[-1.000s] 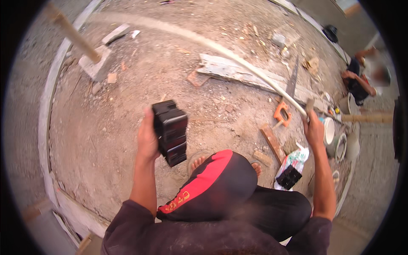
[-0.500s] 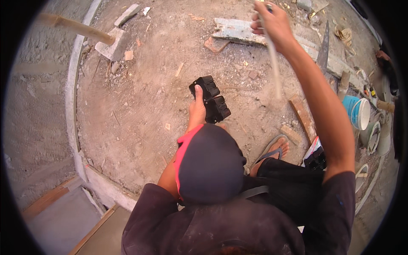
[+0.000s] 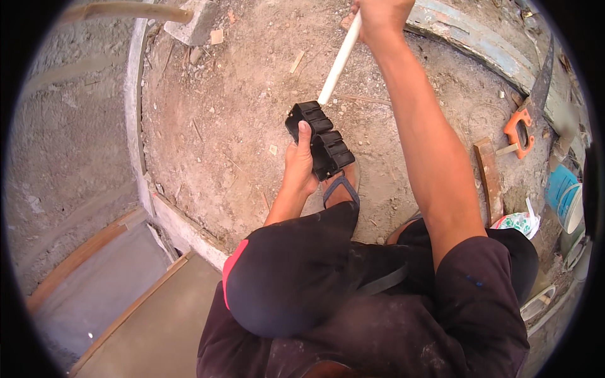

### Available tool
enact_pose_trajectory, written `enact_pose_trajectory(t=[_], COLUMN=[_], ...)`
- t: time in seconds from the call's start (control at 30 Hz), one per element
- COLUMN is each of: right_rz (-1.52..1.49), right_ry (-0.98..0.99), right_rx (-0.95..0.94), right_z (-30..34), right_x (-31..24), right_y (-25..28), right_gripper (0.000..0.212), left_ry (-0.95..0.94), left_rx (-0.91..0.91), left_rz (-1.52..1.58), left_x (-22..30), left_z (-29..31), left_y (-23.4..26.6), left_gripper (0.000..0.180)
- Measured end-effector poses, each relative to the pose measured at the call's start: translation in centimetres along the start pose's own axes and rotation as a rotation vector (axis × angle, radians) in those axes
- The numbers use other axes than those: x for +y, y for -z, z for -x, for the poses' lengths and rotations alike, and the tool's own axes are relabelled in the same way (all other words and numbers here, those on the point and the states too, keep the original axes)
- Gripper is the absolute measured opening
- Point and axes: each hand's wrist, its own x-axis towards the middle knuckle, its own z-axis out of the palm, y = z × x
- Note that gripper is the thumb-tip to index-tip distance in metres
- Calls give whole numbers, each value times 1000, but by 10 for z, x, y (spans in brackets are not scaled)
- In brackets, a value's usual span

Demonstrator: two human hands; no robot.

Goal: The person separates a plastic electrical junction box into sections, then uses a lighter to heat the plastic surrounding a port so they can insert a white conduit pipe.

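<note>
My left hand is closed round a pair of joined black plastic electrical boxes, its thumb pressed on their side. Higher up, my right hand grips a thin white plastic pipe, partly cut off by the top of the picture. The pipe slants down so that its lower end meets the upper edge of the boxes; whether it sits inside an opening cannot be made out. The boxes are held over the dirt ground, just above my sandalled foot.
An orange-handled saw lies right, by a wooden board. Beyond are a blue bucket and a patterned plastic bag. A concrete curb runs along the left, and a wooden pole crosses the upper left.
The white pipe, hanging blurred from my raised right hand before, now points down-left with its end at the black boxes. My view has shifted, bringing the saw's orange handle into sight.
</note>
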Motion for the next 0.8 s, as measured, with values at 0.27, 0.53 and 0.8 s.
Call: enact_pose_trajectory(t=[0.27,0.53,0.8], right_rz=[-164,-284,-174], right_ry=[-79,-85,-25], right_rx=[-58,-3,27], right_z=[13,8,10], right_x=[2,7,2], right_y=[7,18,19], right_gripper=[25,22,23], left_ry=[-7,-64,-109], left_rx=[15,-21,-39], left_rz=[8,-57,14], left_x=[5,2,5], left_z=[-1,-11,-10], left_y=[-16,-10,-16], left_gripper=[69,70,53])
